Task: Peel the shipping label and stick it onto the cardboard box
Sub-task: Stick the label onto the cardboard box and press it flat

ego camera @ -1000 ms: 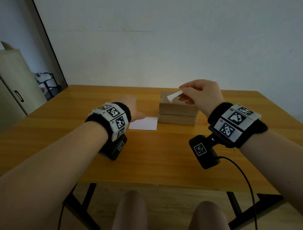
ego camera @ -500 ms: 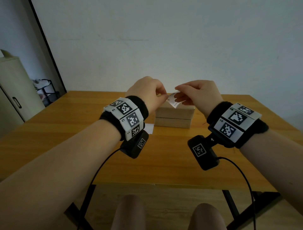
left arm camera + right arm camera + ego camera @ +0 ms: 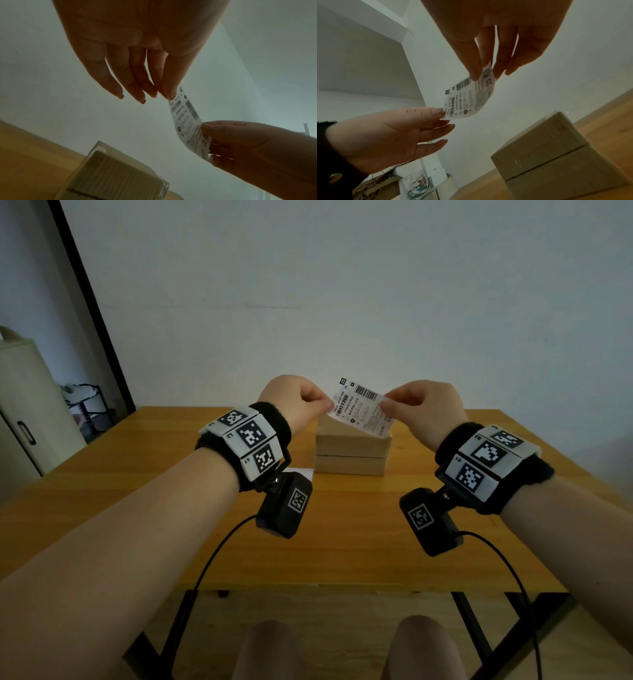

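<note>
Fingers, left: our left hand (image 3: 297, 402) pinches one short edge of the white printed shipping label with barcodes (image 3: 360, 407) between thumb and forefinger (image 3: 169, 86); the other three fingers hang loosely extended, touching nothing.
Fingers, right: our right hand (image 3: 424, 409) pinches the opposite edge of the label between thumb (image 3: 471, 63) and fingertips.
Label: we hold it in the air between both hands, printed side towards us, tilted so that the left end sits higher, slightly curved.
Box: the flat brown cardboard box (image 3: 352, 454) with a seam round its middle rests on the wooden table (image 3: 137, 494), below and beyond the label, apart from it.
White sheet: a white paper sheet (image 3: 303, 471) lies flat on the table just left of the box, mostly hidden behind our left wrist camera.
Wrists: we wear black bands with square black-and-white markers on both.
Background: a pale wall, a cream cabinet (image 3: 24, 412) at far left.
</note>
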The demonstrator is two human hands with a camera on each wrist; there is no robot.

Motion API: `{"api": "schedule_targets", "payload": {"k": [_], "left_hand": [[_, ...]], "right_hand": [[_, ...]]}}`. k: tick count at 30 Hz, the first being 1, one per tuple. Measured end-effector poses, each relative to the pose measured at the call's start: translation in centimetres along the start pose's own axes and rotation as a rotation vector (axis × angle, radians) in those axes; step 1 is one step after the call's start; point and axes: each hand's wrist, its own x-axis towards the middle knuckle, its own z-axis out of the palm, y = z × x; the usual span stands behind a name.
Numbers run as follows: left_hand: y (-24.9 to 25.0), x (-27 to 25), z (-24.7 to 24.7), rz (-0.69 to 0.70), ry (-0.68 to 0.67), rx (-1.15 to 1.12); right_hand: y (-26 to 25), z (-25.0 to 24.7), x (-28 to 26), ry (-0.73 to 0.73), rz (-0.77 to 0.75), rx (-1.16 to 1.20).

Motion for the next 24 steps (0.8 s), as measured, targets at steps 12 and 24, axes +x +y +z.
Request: {"api": "schedule_targets", "payload": {"k": [12, 24], "left_hand": [[-3.1, 3.6, 3.6, -0.130, -0.275, 0.173], [-1.9, 2.6, 5.2, 0.126, -0.497, 0.618]], "right_hand": [[3.2, 0.5, 2.6, -0.066, 0.489, 0.347], [4.4, 1.7, 3.9, -0.088, 0.644, 0.484]]}}
